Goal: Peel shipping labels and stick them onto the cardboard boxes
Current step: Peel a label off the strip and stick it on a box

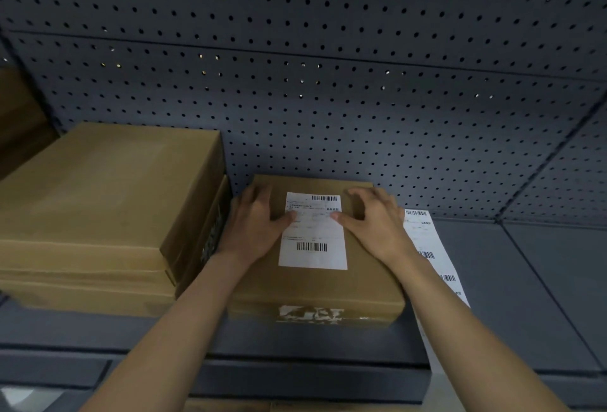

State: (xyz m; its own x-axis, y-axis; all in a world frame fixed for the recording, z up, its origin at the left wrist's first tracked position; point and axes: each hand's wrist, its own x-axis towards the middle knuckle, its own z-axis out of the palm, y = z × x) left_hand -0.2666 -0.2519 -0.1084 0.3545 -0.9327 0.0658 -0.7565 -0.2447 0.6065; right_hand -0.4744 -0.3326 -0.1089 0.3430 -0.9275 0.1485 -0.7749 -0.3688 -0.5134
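A flat cardboard box (315,287) lies on the grey shelf in front of me. A white shipping label (312,241) with two barcodes lies on its top face. My left hand (256,221) rests flat on the box at the label's left edge, thumb pressing on the label. My right hand (374,218) lies on the box at the label's right edge, its thumb pressing on the label too. A strip of further labels (433,247) lies on the shelf to the right of the box, partly hidden by my right forearm.
A stack of larger cardboard boxes (98,208) stands close to the left of the flat box. A grey pegboard wall (328,99) rises behind. The grey shelf (525,280) stretches to the right, and its front edge runs below the box.
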